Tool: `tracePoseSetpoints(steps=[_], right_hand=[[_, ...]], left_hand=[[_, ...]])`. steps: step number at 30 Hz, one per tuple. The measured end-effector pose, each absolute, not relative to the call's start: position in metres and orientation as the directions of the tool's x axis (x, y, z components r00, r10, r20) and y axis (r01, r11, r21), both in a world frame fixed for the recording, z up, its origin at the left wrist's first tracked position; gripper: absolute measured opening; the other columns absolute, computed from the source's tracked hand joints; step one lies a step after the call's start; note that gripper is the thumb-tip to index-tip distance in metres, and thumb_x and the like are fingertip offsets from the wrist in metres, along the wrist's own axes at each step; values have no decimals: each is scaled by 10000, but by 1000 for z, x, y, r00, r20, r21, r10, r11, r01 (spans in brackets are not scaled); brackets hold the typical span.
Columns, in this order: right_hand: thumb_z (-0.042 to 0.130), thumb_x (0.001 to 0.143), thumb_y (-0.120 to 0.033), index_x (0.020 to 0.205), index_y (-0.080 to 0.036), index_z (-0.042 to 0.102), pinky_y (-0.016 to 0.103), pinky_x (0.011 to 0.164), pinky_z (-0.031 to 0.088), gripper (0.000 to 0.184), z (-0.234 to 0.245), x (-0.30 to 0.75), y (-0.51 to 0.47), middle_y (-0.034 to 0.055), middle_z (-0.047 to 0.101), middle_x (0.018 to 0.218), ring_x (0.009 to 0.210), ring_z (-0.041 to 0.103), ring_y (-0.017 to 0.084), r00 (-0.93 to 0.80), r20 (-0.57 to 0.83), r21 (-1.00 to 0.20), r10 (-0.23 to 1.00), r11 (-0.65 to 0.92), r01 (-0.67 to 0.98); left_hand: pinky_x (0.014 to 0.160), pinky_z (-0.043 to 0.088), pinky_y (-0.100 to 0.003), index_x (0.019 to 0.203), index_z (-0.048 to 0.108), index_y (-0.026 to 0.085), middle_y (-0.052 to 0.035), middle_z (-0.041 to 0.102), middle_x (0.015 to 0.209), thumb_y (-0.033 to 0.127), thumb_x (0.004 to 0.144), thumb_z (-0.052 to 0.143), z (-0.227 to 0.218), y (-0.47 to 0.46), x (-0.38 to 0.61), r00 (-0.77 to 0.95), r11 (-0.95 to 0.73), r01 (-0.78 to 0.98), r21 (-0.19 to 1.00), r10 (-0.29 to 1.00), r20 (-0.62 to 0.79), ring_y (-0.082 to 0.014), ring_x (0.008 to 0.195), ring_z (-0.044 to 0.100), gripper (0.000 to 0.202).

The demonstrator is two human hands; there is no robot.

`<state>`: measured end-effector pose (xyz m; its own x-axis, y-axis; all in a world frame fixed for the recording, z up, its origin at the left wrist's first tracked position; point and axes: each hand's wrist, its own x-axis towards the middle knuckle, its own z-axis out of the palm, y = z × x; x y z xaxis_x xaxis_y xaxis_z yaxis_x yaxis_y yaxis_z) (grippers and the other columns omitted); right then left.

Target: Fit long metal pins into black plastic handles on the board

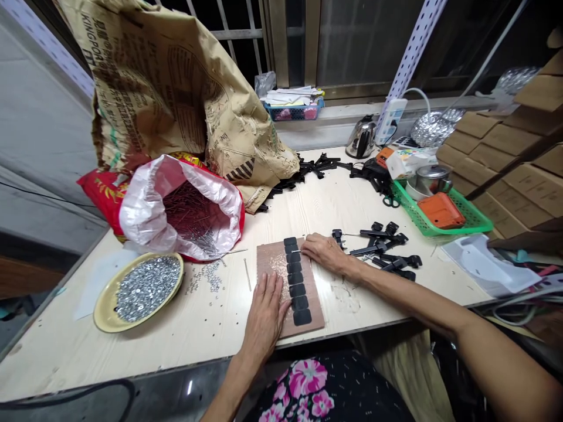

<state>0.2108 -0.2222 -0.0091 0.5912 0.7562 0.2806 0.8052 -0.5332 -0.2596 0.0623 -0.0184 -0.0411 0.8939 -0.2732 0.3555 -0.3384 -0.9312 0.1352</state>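
Observation:
My left hand [266, 310] lies flat with its fingers stretched out on a brown wooden board [270, 258], beside a column of black square pads [296, 277]. My right hand [326, 253] is at the board's far right edge, its fingers pinching a thin metal rod [296, 251]. The rod's tip reaches over one of the upper pads; whether it touches is too small to tell. Two similar loose rods lie left of the board, one of them a long metal pin [247, 274]. Pale crumbs [278, 266] are scattered on the board.
A yellow bowl [100, 313] of small metal washers stands left, near spilled ones. Behind it, a red-and-white sack [145, 217] of long pins leans by a large brown paper sack [237, 129]. Right are black clamp-like parts [387, 252], a green basket [475, 225] and stacked cartons [514, 170].

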Motion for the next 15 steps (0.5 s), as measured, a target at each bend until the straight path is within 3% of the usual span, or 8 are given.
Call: tracePoseSetpoints(steps=[4,9,13,15], right_hand=[[354,973,-181,865,-160,576,205,542,315,247,-6,202,-229,27,555,805,766,455,126,213,252,-139,944,-183,973],[351,967,-171,845,-137,559,191,503,325,244,-1,202,-229,22,533,774,719,439,123,372,297,-162,879,-338,927],[317,961,-115,826,-150,549,186,493,333,270,-3,198,-227,4,518,756,718,438,117,69,252,-121,965,-39,992],[289,962,-104,833,-137,545,189,486,331,289,-2,201,-227,12,512,746,708,434,119,146,271,-119,952,-117,986]], left_hand=[[1063,363,-514,1355,371,78,-189,425,1408,278,914,451,-39,-20,63,893,-929,-346,129,-284,349,-307,1400,121,491],[1060,358,-534,1391,326,115,-170,421,1416,267,919,438,-38,-21,63,897,-924,-348,157,-280,342,-301,1402,112,508],[1060,357,-537,1411,291,120,-170,410,1424,252,919,437,-36,-22,62,902,-925,-347,157,-283,327,-299,1404,99,530],[1065,348,-540,1415,283,120,-169,403,1428,247,918,437,-35,-22,62,906,-928,-341,152,-281,318,-301,1404,96,535]])
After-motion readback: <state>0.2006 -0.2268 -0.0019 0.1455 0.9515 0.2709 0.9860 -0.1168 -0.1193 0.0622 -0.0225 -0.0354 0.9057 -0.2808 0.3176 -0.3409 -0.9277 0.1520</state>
